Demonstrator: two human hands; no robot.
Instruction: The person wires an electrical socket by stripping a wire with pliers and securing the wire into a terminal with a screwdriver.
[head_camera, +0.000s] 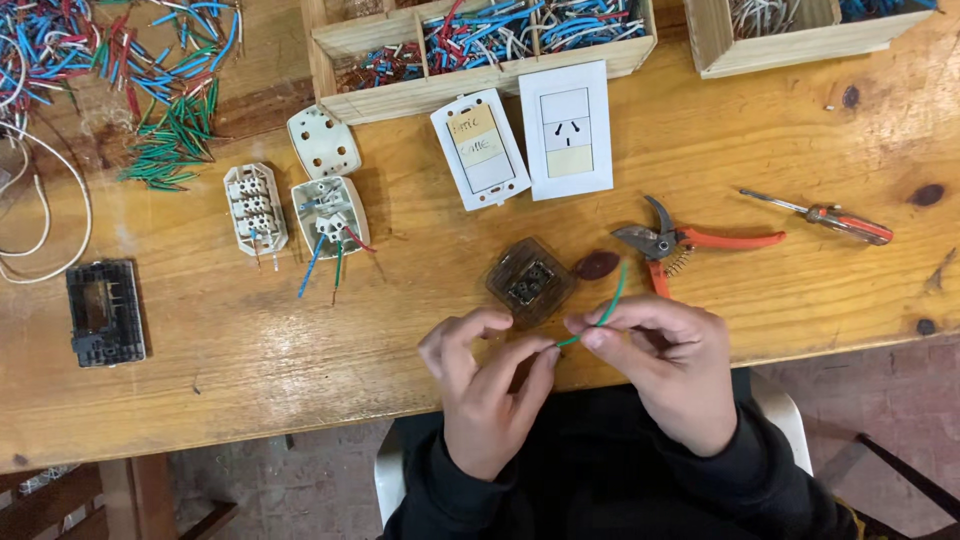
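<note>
Both your hands, left (487, 385) and right (665, 365), pinch a short green wire (603, 311) over the wooden bench (250, 340); a loose grip could drop it near the brown translucent square switch module (530, 281).

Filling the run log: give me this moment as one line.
left hand: pinches green wire | right hand: pinches same wire | brown switch module: on wooden table beyond hands | orange-handled cutters: right, untouched

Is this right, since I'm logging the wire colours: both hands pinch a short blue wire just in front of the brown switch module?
Not quite: the wire is green, not blue. The head view shows the left hand and right hand pinching it just in front of the brown switch module.
</note>
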